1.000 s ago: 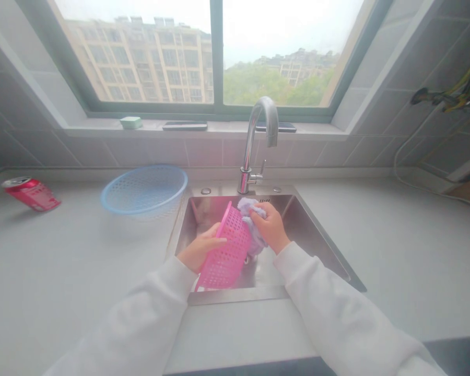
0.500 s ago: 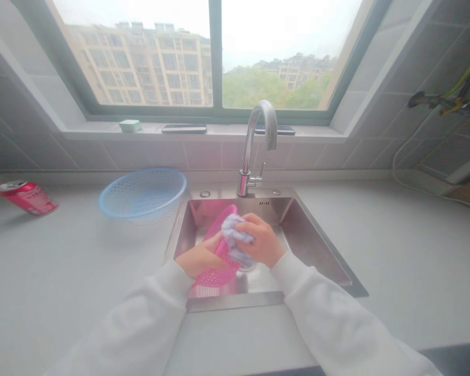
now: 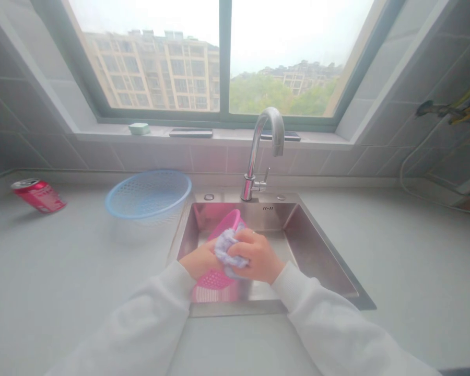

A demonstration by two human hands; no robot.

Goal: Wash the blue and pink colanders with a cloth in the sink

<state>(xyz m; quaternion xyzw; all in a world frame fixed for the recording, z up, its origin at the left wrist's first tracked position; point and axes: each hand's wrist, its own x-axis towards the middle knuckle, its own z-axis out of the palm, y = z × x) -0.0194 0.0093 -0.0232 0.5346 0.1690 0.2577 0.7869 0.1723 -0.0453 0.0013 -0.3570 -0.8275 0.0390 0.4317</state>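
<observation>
Head view: left hand (image 3: 201, 259) clamped on pink plastic basket (image 3: 215, 279); right hand (image 3: 257, 256) gripping lilac cloth (image 3: 227, 251) against it, above stainless steel sink (image 3: 313, 245). Risk: basket, if wet, could slip and drop.

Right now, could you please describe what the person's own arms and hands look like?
The left sleeve and right sleeve are loose, soft-looking and white, ending in plain cuffs at the wrists. The left hand and right hand are bare, without gloves.
</observation>
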